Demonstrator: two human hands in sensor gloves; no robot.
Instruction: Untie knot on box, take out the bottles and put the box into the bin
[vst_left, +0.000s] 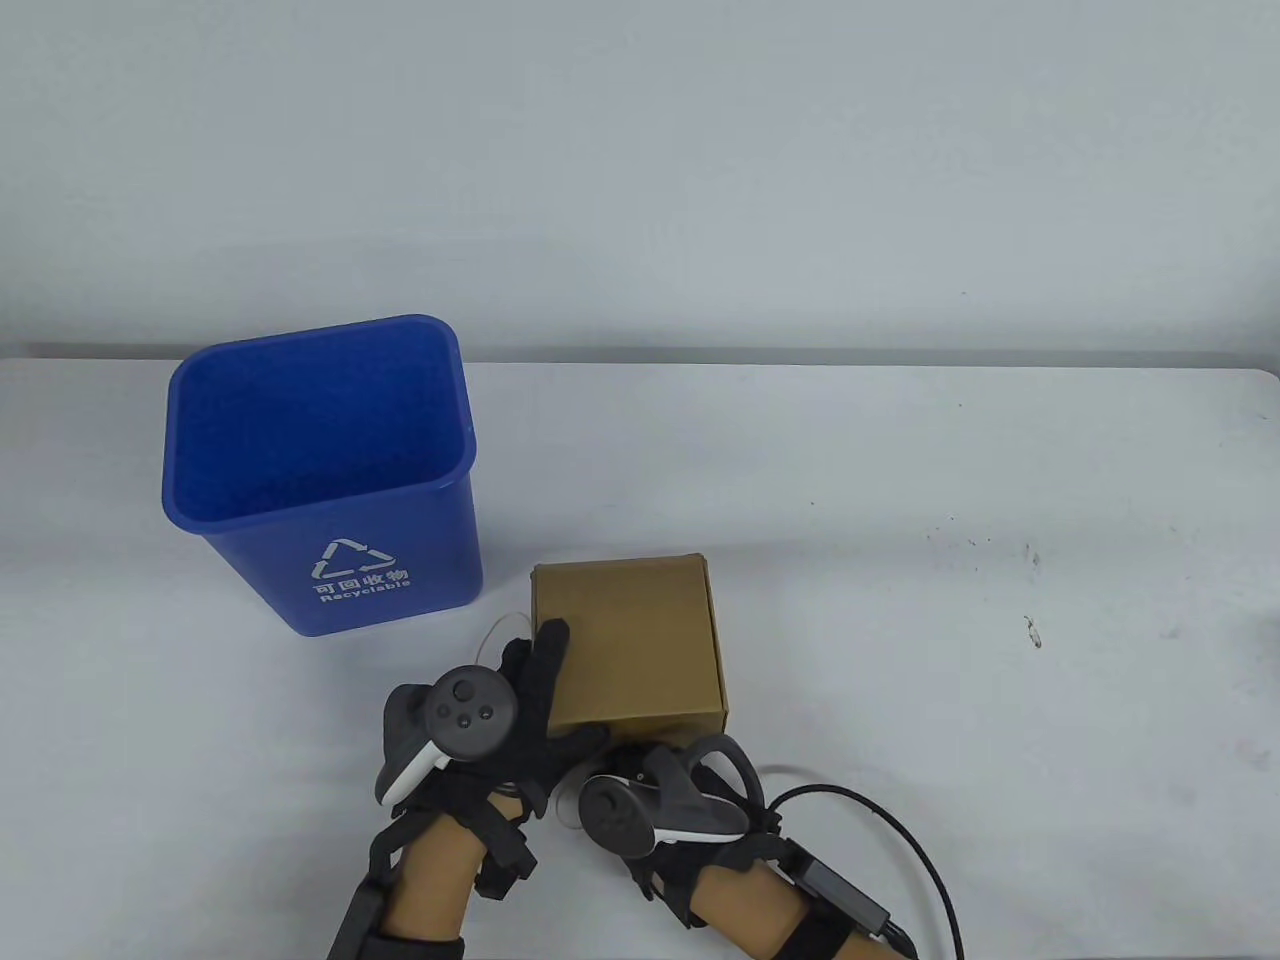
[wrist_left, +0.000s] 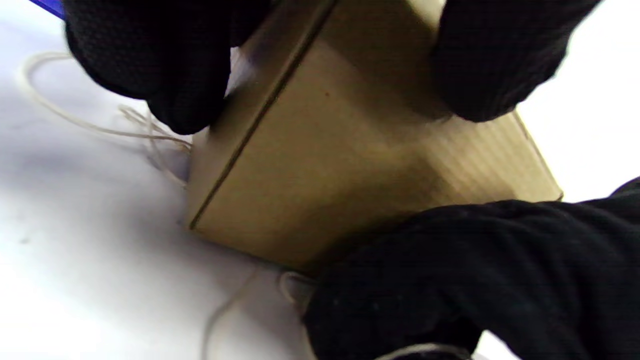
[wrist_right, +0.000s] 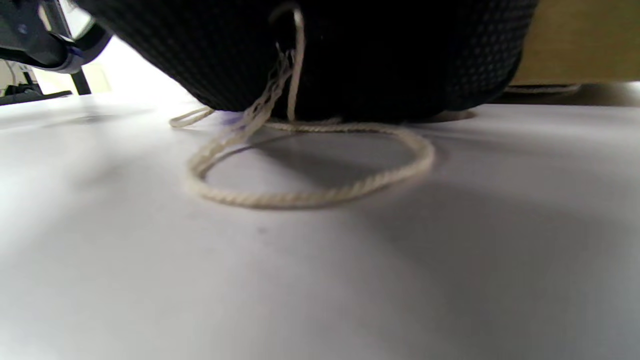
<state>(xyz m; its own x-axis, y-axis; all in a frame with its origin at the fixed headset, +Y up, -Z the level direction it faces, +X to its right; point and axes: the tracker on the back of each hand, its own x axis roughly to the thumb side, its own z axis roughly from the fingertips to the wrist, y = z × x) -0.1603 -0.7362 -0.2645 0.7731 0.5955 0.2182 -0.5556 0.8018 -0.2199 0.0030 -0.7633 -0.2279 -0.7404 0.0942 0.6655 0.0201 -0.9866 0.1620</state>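
A shut brown cardboard box (vst_left: 625, 640) lies on the white table right of the blue bin (vst_left: 320, 470). My left hand (vst_left: 545, 690) grips the box's near-left corner; in the left wrist view its fingers (wrist_left: 165, 75) lie on the left face and its thumb (wrist_left: 490, 65) on top of the box (wrist_left: 325, 165). My right hand (vst_left: 640, 775) is low at the box's near side, fingers hidden under the tracker. Pale string (wrist_right: 310, 197) hangs from its glove (wrist_right: 350, 55) and loops on the table. More loose string (wrist_left: 100, 130) lies left of the box. No bottles are visible.
The bin stands upright and looks empty, with its recycling label facing me. A black cable (vst_left: 900, 830) trails from my right wrist across the near right of the table. The table's far edge meets a plain wall.
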